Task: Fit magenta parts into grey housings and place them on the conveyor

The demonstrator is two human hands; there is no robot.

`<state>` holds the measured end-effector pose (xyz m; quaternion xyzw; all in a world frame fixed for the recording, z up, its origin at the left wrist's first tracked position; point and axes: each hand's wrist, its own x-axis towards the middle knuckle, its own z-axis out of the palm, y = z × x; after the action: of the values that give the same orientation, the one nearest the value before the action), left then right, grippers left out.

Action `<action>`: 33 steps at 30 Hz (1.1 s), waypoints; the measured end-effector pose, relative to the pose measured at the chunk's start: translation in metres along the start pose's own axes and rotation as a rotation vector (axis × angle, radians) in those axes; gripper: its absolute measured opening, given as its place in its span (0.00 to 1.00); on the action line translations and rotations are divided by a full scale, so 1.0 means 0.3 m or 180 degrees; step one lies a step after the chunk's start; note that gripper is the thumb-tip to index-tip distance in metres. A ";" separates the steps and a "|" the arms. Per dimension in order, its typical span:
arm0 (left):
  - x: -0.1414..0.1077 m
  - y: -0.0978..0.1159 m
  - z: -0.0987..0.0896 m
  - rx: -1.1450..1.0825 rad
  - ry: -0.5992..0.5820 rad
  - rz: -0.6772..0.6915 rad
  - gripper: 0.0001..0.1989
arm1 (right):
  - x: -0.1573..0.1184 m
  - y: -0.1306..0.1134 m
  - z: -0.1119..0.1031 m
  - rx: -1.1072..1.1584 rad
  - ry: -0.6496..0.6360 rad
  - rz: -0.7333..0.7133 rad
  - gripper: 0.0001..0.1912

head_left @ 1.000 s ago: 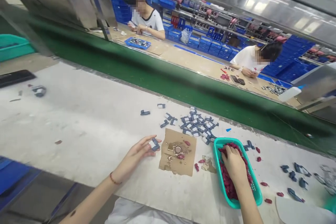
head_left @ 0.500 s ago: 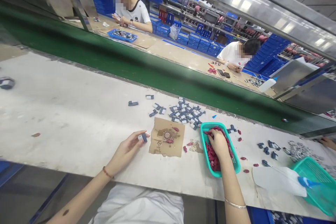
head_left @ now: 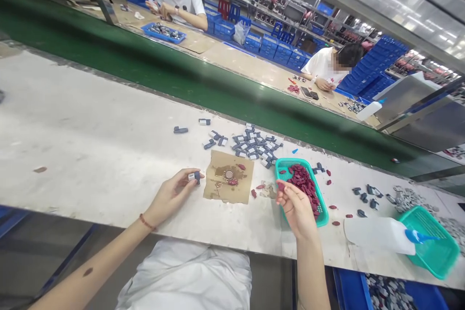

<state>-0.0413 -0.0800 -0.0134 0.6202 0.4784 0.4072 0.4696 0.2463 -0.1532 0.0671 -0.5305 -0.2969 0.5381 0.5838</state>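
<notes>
Between the thumb and fingers of my left hand [head_left: 177, 190] is a small dark blue-grey and white plastic part [head_left: 194, 177], held above the table left of a cardboard piece. My right hand [head_left: 298, 208] pinches a small dark red piece [head_left: 281, 186] over the near left rim of a green basket [head_left: 324, 213]. Many more dark red pieces [head_left: 303, 181] fill that basket. On the stained cardboard [head_left: 210, 193] lie a small round cap-like thing [head_left: 228, 175] and a couple of red pieces. A pile of blue-grey parts [head_left: 254, 144] is spread behind the cardboard.
A white bottle with a blue nozzle [head_left: 379, 235] lies at the right beside another green basket [head_left: 448, 266]. Loose red pieces and grey parts [head_left: 414, 199] are scattered there. Beyond a green strip [head_left: 225, 94], two people work at another bench. A blue bin [head_left: 350, 286] stands below the table edge.
My right hand has come up out of the green basket, toward me and slightly left, with a red piece in its fingertips. My left hand keeps its part; the camera view has shifted a little.
</notes>
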 end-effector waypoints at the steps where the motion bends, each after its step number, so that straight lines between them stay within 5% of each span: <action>1: 0.002 0.001 -0.002 -0.0052 -0.0008 -0.0061 0.26 | -0.002 0.003 0.028 0.0131 -0.0089 0.0127 0.16; 9: -0.015 0.062 0.015 -0.0505 0.0136 -0.0519 0.21 | 0.053 0.062 0.172 0.0566 -0.0418 0.0683 0.13; 19: 0.060 0.147 0.090 -0.1705 -0.0600 -0.1273 0.21 | 0.152 0.106 0.210 0.0555 -0.0341 0.1120 0.17; 28: 0.089 0.114 0.078 -0.1740 -0.0448 -0.1890 0.20 | 0.202 0.154 0.196 -0.0137 0.0173 0.0568 0.15; 33: 0.102 0.104 0.083 -0.1654 -0.0604 -0.1923 0.19 | 0.204 0.184 0.187 -0.1130 0.0311 0.0026 0.10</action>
<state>-0.0045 -0.0582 0.0131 0.3473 0.4749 0.2993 0.7512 0.1926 -0.0866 0.0161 -0.6519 -0.3564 0.4532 0.4926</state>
